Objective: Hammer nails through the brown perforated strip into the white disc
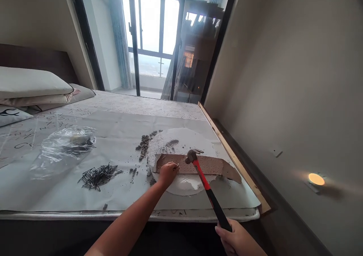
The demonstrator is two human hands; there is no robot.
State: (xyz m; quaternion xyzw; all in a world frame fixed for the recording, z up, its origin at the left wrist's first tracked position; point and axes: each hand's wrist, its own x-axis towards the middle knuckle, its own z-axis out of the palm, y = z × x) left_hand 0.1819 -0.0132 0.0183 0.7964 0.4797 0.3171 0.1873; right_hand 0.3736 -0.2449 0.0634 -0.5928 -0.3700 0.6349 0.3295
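My right hand (231, 235) is wrapped round the black lower grip of a claw hammer (204, 180) with a red and black handle. The hammer's metal head is above a brown perforated strip (202, 164), just right of my left hand (169, 173). That hand rests at the strip's left part, with finger and thumb pinched on a small nail (176, 168), mostly hidden by the fingers. Beneath the strip lies a round white board (190, 138), chipped and dusty. A pile of loose nails (100, 175) sits to the left on the sheet.
A clear plastic bag (68, 144) with dark contents lies farther left. Grey crumbs (144, 146) are scattered beside the board. The pale sheet (119, 131) covers a bed with pillows (34, 83). A wooden rail (232, 152) edges the right side, near a wall with a lit lamp (316, 179).
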